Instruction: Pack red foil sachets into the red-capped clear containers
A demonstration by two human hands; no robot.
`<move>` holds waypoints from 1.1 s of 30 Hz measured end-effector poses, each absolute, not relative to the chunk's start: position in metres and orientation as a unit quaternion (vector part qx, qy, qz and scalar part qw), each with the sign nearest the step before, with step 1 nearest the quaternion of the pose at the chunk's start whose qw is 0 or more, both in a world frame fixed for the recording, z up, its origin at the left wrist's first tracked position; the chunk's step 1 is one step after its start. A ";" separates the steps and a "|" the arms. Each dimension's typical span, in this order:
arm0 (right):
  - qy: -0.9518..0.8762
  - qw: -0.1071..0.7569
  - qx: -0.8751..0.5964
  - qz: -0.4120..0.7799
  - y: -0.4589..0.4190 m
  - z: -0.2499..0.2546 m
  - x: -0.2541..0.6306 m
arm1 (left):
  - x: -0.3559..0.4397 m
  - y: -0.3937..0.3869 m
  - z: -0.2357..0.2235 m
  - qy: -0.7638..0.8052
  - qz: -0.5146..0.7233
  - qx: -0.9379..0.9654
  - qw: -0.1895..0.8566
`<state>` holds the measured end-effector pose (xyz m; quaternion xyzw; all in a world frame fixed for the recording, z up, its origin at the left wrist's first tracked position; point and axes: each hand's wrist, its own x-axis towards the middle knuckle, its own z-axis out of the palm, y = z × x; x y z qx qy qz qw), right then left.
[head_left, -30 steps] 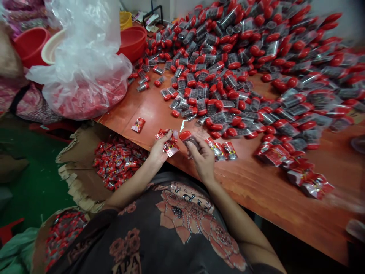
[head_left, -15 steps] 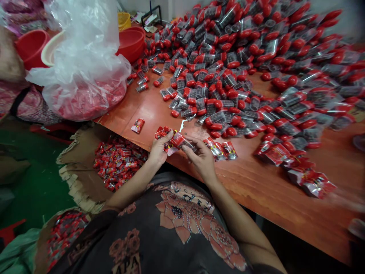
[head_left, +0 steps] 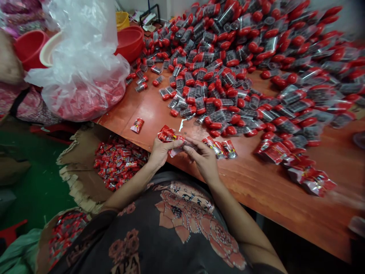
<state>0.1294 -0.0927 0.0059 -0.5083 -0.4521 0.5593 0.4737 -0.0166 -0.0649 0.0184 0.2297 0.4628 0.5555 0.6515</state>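
The person's left hand is curled shut around small red foil packets at the near edge of the orange wooden tabletop. The right hand pinches their lower edge, below a heap of red-capped clear plastic tubes.

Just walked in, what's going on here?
A person sits at an orange wooden table, both hands together at its edge. The left hand holds red foil packets; the right hand pinches at them with its fingers, though what those fingers grip is hidden. More packets lie just right of the hands, and a large heap of clear tubes with red caps lies beyond. A cardboard box of packets sits to the left, below the table edge.
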 end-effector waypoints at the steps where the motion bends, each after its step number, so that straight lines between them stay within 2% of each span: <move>1: -0.452 0.470 -0.508 0.563 -0.093 0.006 0.130 | -0.017 -0.065 0.018 0.464 0.556 0.232 0.650; 8: -0.550 0.481 -0.500 0.465 -0.094 0.006 0.134 | -0.017 -0.062 0.020 0.458 0.573 0.211 0.646; 15: -0.620 0.472 -0.463 0.423 -0.092 0.020 0.140 | -0.018 -0.061 0.025 0.451 0.570 0.225 0.649; 22: -0.658 0.473 -0.498 0.309 -0.107 0.021 0.130 | -0.014 -0.059 0.029 0.453 0.599 0.170 0.638; 33: -0.596 0.494 -0.506 0.381 -0.105 0.025 0.127 | -0.011 -0.061 0.036 0.459 0.578 0.185 0.649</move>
